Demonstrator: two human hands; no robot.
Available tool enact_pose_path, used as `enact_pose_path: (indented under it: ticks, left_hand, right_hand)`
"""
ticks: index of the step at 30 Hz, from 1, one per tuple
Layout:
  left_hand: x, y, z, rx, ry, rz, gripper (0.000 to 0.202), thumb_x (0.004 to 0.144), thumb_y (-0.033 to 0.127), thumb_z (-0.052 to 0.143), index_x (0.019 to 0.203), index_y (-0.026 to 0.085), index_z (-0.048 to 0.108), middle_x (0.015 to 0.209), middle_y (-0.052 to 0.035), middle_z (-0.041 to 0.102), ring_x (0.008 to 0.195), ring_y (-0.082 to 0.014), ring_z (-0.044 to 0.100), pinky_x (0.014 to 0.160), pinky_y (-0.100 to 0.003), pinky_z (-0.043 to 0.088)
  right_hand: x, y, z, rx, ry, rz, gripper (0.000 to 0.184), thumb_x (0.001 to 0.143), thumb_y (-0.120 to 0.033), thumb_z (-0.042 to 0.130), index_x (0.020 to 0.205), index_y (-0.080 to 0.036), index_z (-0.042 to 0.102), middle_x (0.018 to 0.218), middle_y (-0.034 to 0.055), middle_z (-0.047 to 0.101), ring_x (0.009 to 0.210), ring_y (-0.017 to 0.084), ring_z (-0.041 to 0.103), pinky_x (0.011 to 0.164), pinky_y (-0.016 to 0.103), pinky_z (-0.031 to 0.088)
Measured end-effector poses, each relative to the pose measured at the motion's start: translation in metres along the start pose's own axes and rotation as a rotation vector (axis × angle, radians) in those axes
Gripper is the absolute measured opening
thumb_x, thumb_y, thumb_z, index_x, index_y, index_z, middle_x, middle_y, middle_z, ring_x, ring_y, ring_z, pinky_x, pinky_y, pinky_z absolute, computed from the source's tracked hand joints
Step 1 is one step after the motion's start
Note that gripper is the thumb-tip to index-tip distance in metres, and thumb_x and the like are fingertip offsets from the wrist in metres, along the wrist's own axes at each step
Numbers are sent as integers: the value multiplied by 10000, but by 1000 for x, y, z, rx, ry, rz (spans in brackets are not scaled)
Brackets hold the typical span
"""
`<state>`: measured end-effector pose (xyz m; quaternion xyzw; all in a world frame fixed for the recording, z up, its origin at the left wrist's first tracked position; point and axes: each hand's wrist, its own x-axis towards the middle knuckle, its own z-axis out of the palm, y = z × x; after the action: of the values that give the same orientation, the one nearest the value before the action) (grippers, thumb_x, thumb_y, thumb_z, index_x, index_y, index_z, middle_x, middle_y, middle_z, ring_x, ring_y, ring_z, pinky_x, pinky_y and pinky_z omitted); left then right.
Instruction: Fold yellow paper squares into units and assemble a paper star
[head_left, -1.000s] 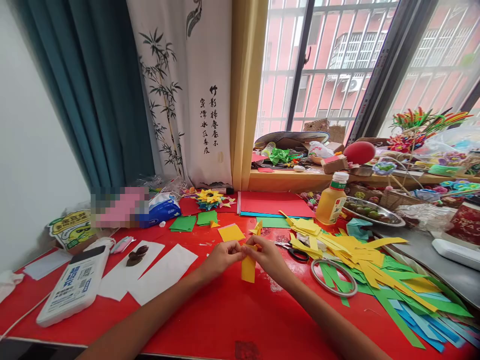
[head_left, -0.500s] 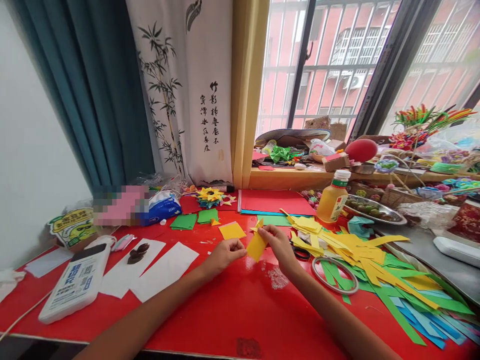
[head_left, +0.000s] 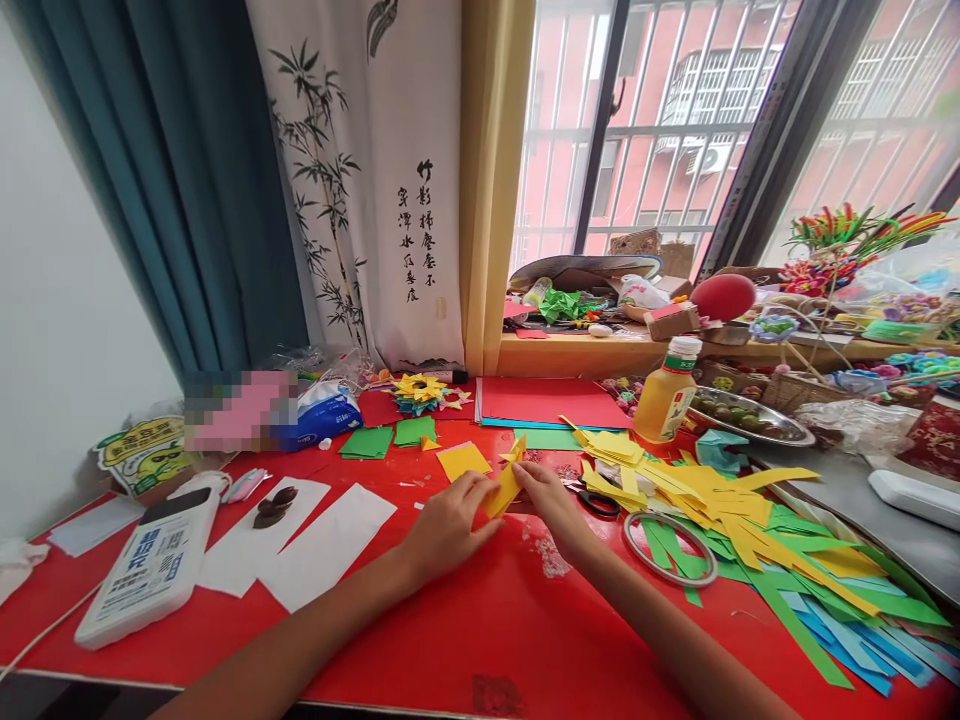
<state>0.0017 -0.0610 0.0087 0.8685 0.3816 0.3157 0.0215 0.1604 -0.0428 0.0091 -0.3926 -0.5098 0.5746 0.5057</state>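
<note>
A small folded piece of yellow paper [head_left: 507, 488] is held above the red table between my two hands. My right hand [head_left: 551, 503] pinches its right edge near the top with thumb and fingers. On its lower left side, my left hand [head_left: 452, 522] is closed on the paper, the thumb below and the fingers behind. A pointed flap sticks up at the paper's top. Just behind the left hand lies a stack of yellow paper squares [head_left: 463, 460]. Close to the right hand rest black-handled scissors [head_left: 600, 503], partly under yellow scraps.
Yellow strips [head_left: 675, 485], green strips and a tape roll [head_left: 670, 550] cover the right side. A juice bottle [head_left: 666, 390] stands behind them. White sheets [head_left: 330, 545] and a white device [head_left: 146, 570] lie left. Red paper [head_left: 551, 402], green squares [head_left: 366, 443] and a folded-paper ornament [head_left: 420, 393] sit behind.
My left hand has moved right and up, from beside the yellow paper's lower corner onto its left side. The paper has turned and looks narrower. My right hand keeps its pinch.
</note>
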Motion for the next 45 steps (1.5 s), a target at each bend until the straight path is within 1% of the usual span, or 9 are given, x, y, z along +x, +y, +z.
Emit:
enact_pose_path:
  ticks: [3,8,11,15,22,29,33,38,45]
  left_hand:
    - [-1,-2,3,58,19,18,382,783,287,458,1150,202,398,1060,-91,507,939,-193,510,687,-297,478]
    - [1,-2,0,-95,13,-132,295,815,295,403,1098,219,438,1030,-64,531,832,-164,542,651,-283,467]
    - [5,0,-5,-232,47,-258,257,838,303,349,1020,204,501,946,-40,575,769,-146,554,687,-275,443]
    - [8,0,-11,-407,3,-405,319,836,352,330,1005,185,542,786,-22,612,605,-125,556,571,-241,426]
    - [9,-6,-13,-477,154,-455,286,792,360,420,933,177,589,952,-43,604,839,-170,549,677,-245,439]
    - [6,-3,-17,-234,241,-231,219,829,259,384,956,203,553,921,-37,578,845,-146,529,742,-271,437]
    - [2,-9,-16,65,246,49,204,841,205,364,948,174,534,843,-49,572,814,-139,531,726,-269,445]
    - [0,-19,-19,347,198,344,238,826,144,383,1033,155,501,889,-80,574,850,-160,534,746,-297,453]
    - [-2,-22,-21,376,167,426,260,829,135,368,1060,158,485,963,-98,572,925,-171,533,771,-308,469]
  right_hand:
    - [-5,-5,4,25,-87,22,303,752,-446,471,849,-173,557,827,55,594,754,181,582,610,295,488]
    - [-8,-15,7,-42,-173,36,294,696,-417,561,855,-170,559,833,43,584,762,162,566,677,296,475]
    - [-7,-14,9,-88,-191,45,316,658,-376,603,890,-171,538,832,31,577,748,151,556,693,295,460]
    - [-4,-8,7,-158,-115,11,234,701,-366,534,811,-159,547,761,31,580,684,153,541,624,273,429]
    - [-6,-12,4,-252,-156,52,161,708,-289,499,695,-144,569,658,21,569,593,137,503,546,244,376]
    - [-7,-12,6,-116,-132,37,282,740,-404,477,804,-152,587,704,34,565,634,138,499,543,234,367]
    - [-7,-12,5,-53,-122,54,284,721,-404,508,795,-144,594,686,27,552,591,120,476,514,220,343]
    - [-7,-13,5,33,-171,89,260,709,-385,535,764,-137,591,661,19,543,584,113,470,523,217,342]
    - [-11,-17,6,48,-174,80,265,704,-380,550,796,-139,610,700,28,568,599,115,484,549,226,358]
